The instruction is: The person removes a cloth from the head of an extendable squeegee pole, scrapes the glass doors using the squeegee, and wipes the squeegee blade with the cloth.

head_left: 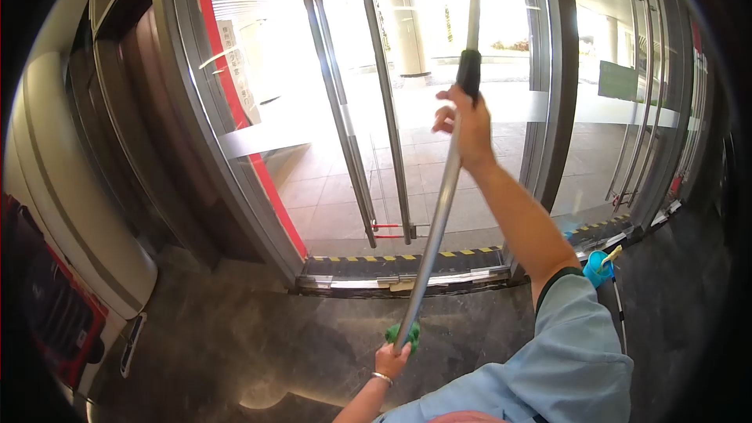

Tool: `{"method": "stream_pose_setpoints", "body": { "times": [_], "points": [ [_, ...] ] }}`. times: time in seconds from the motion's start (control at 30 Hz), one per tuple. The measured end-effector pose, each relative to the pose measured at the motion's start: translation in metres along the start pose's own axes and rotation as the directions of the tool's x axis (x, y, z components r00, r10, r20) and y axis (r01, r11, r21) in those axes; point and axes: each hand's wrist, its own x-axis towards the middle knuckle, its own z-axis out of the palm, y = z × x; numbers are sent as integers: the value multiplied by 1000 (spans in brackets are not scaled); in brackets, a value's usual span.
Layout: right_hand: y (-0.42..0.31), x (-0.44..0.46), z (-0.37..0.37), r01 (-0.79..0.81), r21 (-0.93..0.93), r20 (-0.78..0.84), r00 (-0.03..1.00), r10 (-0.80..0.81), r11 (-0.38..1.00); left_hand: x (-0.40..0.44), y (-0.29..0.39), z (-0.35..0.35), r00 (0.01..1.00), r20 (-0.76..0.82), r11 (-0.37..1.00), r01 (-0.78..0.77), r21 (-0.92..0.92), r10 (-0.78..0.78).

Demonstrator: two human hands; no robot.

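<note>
A long silver telescopic pole (436, 231) slants up in front of the glass doors, and its top runs out of view. My right hand (472, 129) is raised on it, fingers loosely curled round the tube just under a black collar (469, 74). Low down, my left hand (390, 360) is closed round the pole's lower end. A bunched green cloth (413, 337) shows at that end, right by the left hand; whether the fingers grip it too I cannot tell.
Tall door handles (388, 102) stand upright on the glass. A metal threshold (399, 282) with yellow-black tape crosses the floor. To the right is a blue bucket (597, 267) with tools. At the left are a red and black object (66, 305) and a flat tool (133, 345).
</note>
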Motion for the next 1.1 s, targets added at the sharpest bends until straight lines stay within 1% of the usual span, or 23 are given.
{"method": "stream_pose_setpoints", "body": {
  "times": [0.03,0.07,0.1,0.13,0.17,0.23,0.27,0.3,0.37,0.43,0.47,0.5,0.53,0.57,0.63,0.67,0.7,0.77,0.8,0.87,0.9,1.1],
  "points": [
    [-15,9,-3,6,-6,-28,1000,-6,1000,-7,-8,3,999,41,1000,3,6,-3],
    [-30,16,-6,57,65,-37,998,-55,996,-10,-15,7,999,43,1000,-10,2,10],
    [-40,23,-11,105,136,-46,994,-99,985,-14,-18,9,994,109,999,20,27,-23],
    [-48,32,-23,79,58,59,995,-83,995,-15,-21,12,983,174,997,51,57,-60],
    [-47,33,-26,84,53,54,995,-87,995,-14,-23,16,982,179,998,43,55,-53],
    [-46,33,-31,30,-100,93,995,-20,995,-1,-15,18,960,274,998,59,33,-66],
    [-41,33,-32,23,-134,71,997,-14,991,10,-10,22,941,333,998,70,-5,-64],
    [-34,35,-35,4,-147,57,998,4,989,27,8,20,940,335,998,61,-3,-56],
    [-14,38,-43,-63,-132,80,994,74,989,68,50,21,968,234,955,-13,-296,86],
    [3,51,-54,-146,-92,112,982,156,985,118,86,31,981,146,904,-51,-425,124],
    [11,61,-59,-166,-81,128,976,176,983,145,112,27,981,141,903,-58,-425,130],
    [19,70,-65,-187,-71,144,970,196,980,168,144,18,978,176,876,-12,-483,111],
    [30,81,-69,-139,-114,160,975,156,984,186,164,20,973,211,842,35,-539,95],
    [35,95,-74,-133,-116,165,975,152,984,204,170,36,974,206,840,29,-542,99],
    [46,129,-81,-154,-158,85,982,169,975,240,188,60,984,163,808,37,-588,74],
    [54,147,-85,-146,-170,76,984,161,975,255,196,72,984,179,760,102,-643,19],
    [62,165,-88,-148,-174,83,983,164,974,273,200,83,984,175,756,103,-647,16],
    [76,199,-92,-145,-271,118,976,182,952,311,203,105,990,141,718,88,-691,15],
    [83,213,-92,-133,-277,134,975,175,952,325,212,110,991,132,712,86,-697,9],
    [97,234,-93,-106,-311,144,977,157,944,346,222,118,994,100,694,39,-718,48],
    [104,245,-94,-76,-347,147,980,134,935,357,225,123,995,95,691,42,-722,39],
    [130,285,-104,-22,-406,174,980,100,914,401,239,143,994,85,650,106,-753,-63]
  ]
}}
